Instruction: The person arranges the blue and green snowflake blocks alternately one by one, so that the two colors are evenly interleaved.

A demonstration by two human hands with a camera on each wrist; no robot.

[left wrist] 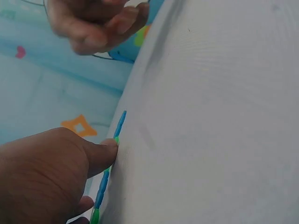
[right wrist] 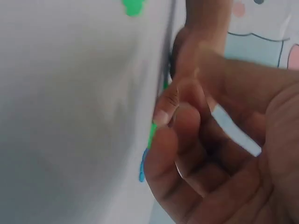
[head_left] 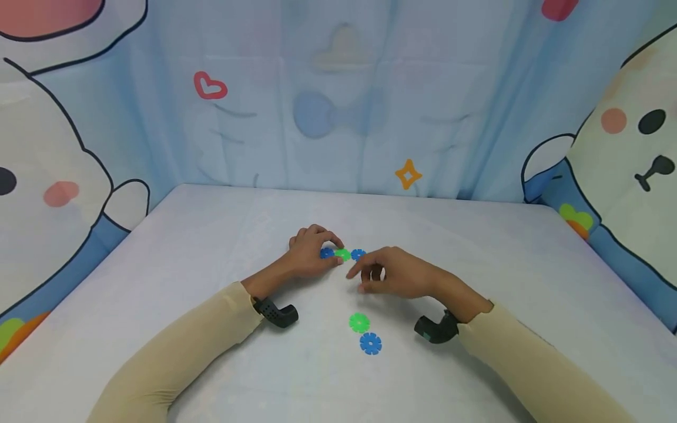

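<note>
A row of notched plastic discs, blue and green by turns, lies on the white table. In the head view, the left hand (head_left: 312, 257) pinches a green disc (head_left: 343, 254) of this row between thumb and forefinger. One blue disc (head_left: 358, 254) shows to its right, another blue disc (head_left: 327, 252) to its left, partly covered by the hand. Seen edge-on in the left wrist view, the row runs on under the left hand, ending in green. Just right of the row, the right hand (head_left: 403, 273) hovers with loosely bent fingers, holding nothing.
Nearer the person lie a loose green disc (head_left: 359, 322) and a loose blue disc (head_left: 371, 343), side by side. A white cloth covers the table (head_left: 254, 376). Behind it hangs a blue cartoon-printed curtain (head_left: 328, 158). Each wrist wears a black camera (head_left: 280, 314).
</note>
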